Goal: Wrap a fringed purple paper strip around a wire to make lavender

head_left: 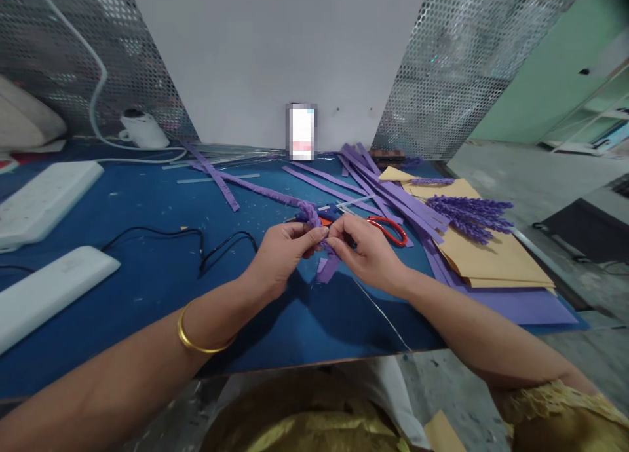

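My left hand (pixel 282 252) pinches a purple crinkled paper strip (pixel 307 211) between thumb and fingers. The strip trails off to the back left and looks twisted where I hold it. Close beside, my right hand (pixel 368 250) has its thumb and fingertips pinched on the same strip. A flat purple end (pixel 327 268) hangs below the fingers. From near my right hand a thin wire (pixel 382 312) runs towards the front edge; whether it joins the strip is hidden. Behind the hands lie red-handled scissors (pixel 390 230) and a partly hidden blue and orange tool (pixel 328 213).
Loose purple strips (pixel 393 200) lie at the back right, beside purple flower sprigs (pixel 472 215) on tan paper (pixel 501 268). A lit phone (pixel 302 132) leans on the back panel. White power strips (pixel 54 295), a black cable (pixel 162 229) and a white glue gun-like object (pixel 145 130) occupy the left.
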